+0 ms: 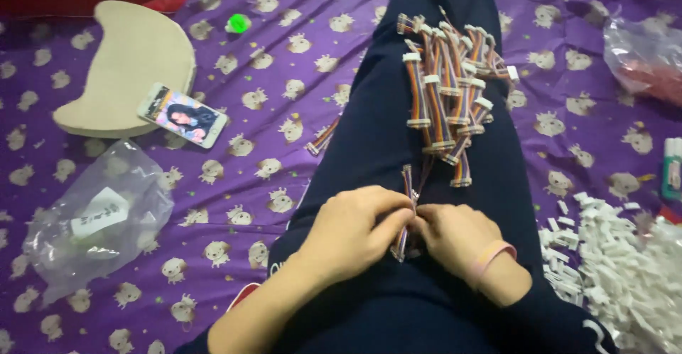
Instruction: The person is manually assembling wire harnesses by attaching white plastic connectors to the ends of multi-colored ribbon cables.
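At lower centre of the frame, I am pinching one rainbow ribbon cable (406, 212) with both grips clamped on it, left hand (353, 232) and right hand (455, 237) touching, below the finished cable pile (449, 91).

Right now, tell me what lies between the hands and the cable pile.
Head view: only bare dark trouser leg separates the hands from the cable pile; the held cable pokes into it.

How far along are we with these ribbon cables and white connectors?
Done: a pile of rainbow cables with white ends lies on the leg. In hand: the left hand and right hand pinch one ribbon cable between them. Left: a heap of loose white connectors beside the leg, and one stray cable on the purple sheet.
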